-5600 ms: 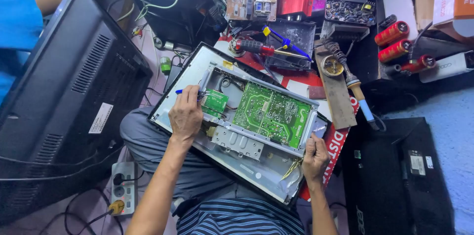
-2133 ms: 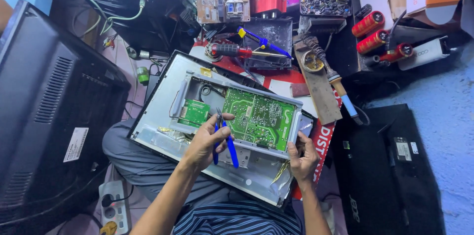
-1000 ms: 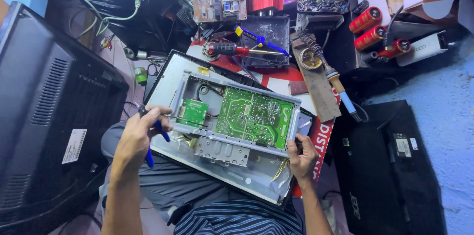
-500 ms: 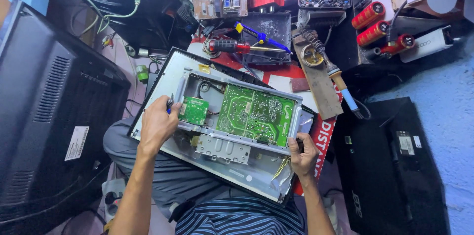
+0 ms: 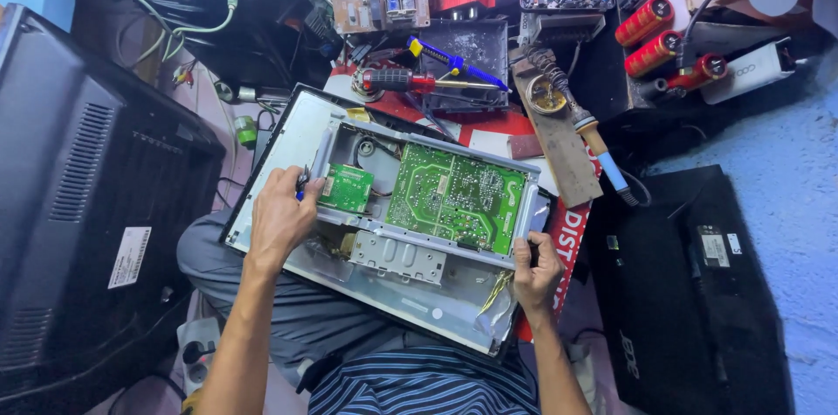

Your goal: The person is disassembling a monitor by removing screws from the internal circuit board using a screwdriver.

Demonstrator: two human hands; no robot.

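An opened monitor (image 5: 288, 140) lies across the person's lap, its far edge tipped away. Inside it the large circuit board (image 5: 456, 197) sits in the middle, with a small circuit board (image 5: 347, 188) just to its left. The left hand (image 5: 279, 219) rests at the small board's left edge; the right hand (image 5: 534, 268) is at the monitor's right rim. A television (image 5: 78, 205) stands to the left. Beyond the monitor lies a screwdriver (image 5: 410, 80), and to the right of that a soldering iron (image 5: 587, 131) lies on a plank (image 5: 559, 153).
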